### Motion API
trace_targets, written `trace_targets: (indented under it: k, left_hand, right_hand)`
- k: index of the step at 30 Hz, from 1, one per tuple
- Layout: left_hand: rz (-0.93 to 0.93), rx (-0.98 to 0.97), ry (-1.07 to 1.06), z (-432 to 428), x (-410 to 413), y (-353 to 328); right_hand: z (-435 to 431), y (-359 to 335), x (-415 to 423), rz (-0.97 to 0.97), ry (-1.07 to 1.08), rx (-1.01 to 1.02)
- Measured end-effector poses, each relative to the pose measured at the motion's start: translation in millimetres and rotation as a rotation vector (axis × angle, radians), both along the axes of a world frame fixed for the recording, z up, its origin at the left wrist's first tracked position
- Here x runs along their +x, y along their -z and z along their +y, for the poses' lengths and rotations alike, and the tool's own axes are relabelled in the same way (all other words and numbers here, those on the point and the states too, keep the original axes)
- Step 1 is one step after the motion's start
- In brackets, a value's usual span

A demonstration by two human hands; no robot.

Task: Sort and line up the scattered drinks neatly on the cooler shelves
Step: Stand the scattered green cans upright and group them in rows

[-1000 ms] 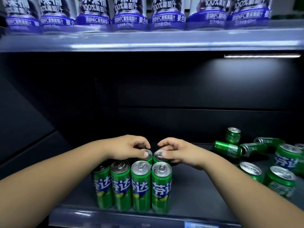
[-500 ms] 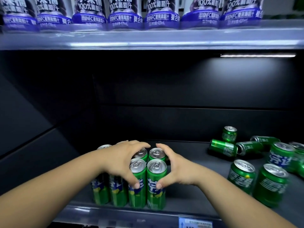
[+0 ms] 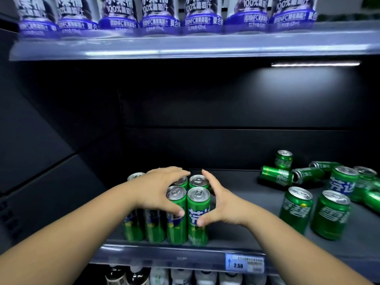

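Observation:
Several slim green cans (image 3: 198, 233) stand in tidy rows at the front left of the dark cooler shelf (image 3: 236, 229). My left hand (image 3: 156, 190) cups the cluster from the left, fingers over the tops and thumb on the front of one can. My right hand (image 3: 222, 204) wraps the right side, thumb on the front can and fingers behind the rear can. To the right, stubbier green cans are scattered: two upright near the front (image 3: 296, 210), one with a blue label (image 3: 342, 183), and others lying on their sides (image 3: 276, 175) further back.
Purple-labelled juice bottles (image 3: 160, 15) line the shelf above. A price tag (image 3: 244, 263) reading 2.50 sits on the shelf's front rail. Bottles (image 3: 160, 276) show on the shelf below. Bare shelf lies between the slim cans and the scattered ones.
Both hands came forward from the rear cans' tops and now cup the sides of the cluster, thumbs on the front cans. The view shifted slightly downward.

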State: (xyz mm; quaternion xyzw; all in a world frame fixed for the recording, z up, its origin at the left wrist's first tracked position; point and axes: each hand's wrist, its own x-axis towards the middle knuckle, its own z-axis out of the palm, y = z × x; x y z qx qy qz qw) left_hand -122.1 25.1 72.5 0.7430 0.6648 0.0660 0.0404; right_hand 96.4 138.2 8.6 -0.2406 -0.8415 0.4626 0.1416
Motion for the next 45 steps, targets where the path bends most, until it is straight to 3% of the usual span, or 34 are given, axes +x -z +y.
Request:
trace_targets:
  k: [5,10,15,22,32,39,45]
  left_hand:
    - [0.091,0.044,0.026,-1.7,2.1,8.4]
    - [0.155,0.096,0.013,1.2,2.1,14.1]
    - [0.085,0.097,0.035,-0.1,-3.2,16.2]
    - [-0.085,0.222,0.08,5.6,-0.7,20.6]
    - [-0.057,0.299,0.288,19.6,112.7,14.3]
    - [-0.144,0.186,0.256,63.3,202.6,34.5]
    - [-0.329,0.163,0.124,95.1,258.8,61.1]
  right_hand:
    - [-11.9,4.8,-3.6,0.048,0.127,0.085]
    - [-23.7,10.3,-5.3,0.113,0.221,-0.006]
    - [-37.3,8.3,-5.0,0.109,0.263,-0.033]
    - [-63.4,14.4,26.7,0.14,0.541,0.08]
    - [-59.9,8.3,122.3,0.184,0.845,0.186]
    - [-23.9,8.2,213.4,0.122,0.866,0.166]
    - [13.4,7.4,277.7,0.042,0.8,0.197]
